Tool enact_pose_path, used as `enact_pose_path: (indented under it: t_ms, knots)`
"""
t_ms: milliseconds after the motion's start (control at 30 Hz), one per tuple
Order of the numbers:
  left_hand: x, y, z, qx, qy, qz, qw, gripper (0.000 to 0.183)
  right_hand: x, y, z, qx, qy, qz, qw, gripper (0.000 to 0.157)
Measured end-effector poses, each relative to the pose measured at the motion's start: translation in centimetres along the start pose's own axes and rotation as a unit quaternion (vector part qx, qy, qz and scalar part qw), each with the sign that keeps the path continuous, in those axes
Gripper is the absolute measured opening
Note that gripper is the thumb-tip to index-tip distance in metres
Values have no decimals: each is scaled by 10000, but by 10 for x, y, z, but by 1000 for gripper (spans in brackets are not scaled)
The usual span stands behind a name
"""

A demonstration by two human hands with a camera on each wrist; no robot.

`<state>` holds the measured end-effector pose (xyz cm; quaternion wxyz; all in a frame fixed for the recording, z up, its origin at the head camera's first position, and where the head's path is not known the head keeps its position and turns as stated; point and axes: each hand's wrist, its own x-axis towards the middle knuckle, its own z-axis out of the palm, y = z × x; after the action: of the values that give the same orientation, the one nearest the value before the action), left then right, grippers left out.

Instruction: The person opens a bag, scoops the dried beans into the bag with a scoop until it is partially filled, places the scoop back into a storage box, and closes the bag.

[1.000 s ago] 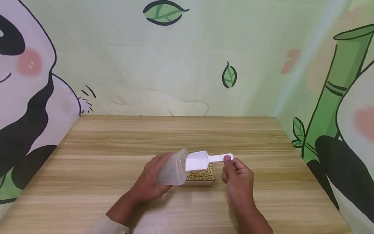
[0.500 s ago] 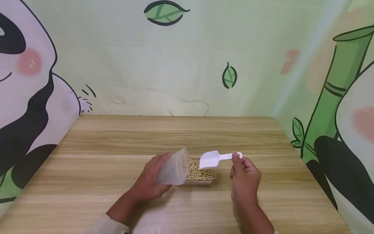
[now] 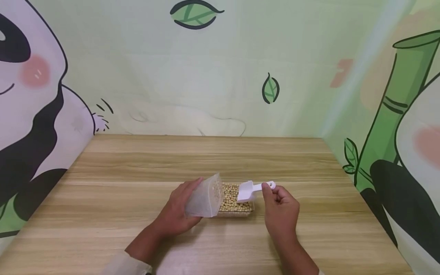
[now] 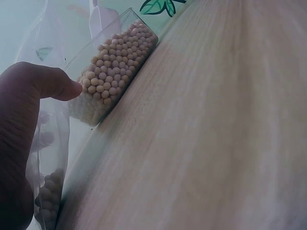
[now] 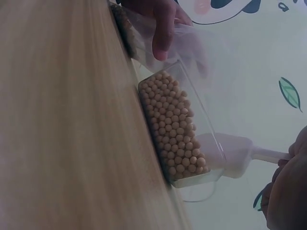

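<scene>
My left hand (image 3: 176, 212) grips a clear plastic bag (image 3: 203, 200), tilted with its wide mouth facing the box. In the left wrist view, round tan beans (image 4: 47, 201) lie in the bag's bottom. Just right of the bag, a clear rectangular box (image 3: 235, 215) stands on the table, holding many of the same beans (image 3: 229, 195). A white scoop (image 3: 245, 191) is pinched near its handle's end by my right hand (image 3: 284, 210). Its blade dips inside the box's right end, as the right wrist view shows, with the tip right at the beans.
The wooden table (image 3: 154, 160) reaches back to a pale green wall cloth (image 3: 154, 68) printed with leaves, pandas and bamboo. The box's clear walls rise above the beans around the scoop.
The scoop has moved right, away from the bag's mouth, then slightly back left and down into the box. The left hand and the bag have stayed nearly still.
</scene>
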<state>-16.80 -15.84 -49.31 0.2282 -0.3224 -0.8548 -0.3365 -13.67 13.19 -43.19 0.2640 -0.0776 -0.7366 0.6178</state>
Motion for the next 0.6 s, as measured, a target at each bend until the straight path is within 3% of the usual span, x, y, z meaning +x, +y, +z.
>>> enact_pose_path:
  t_ms: [167, 367, 600]
  knots:
    - [0, 0, 1, 9, 50, 97, 9999, 100, 3, 1, -1, -160, -55, 149, 9997, 23]
    - [0, 0, 0, -51, -2, -25, 10000, 99, 4, 2, -2, -198, -148, 356, 9991, 28]
    - [0, 1, -1, -48, -67, -101, 9999, 99, 7, 6, 0, -232, -286, 929, 9950, 34]
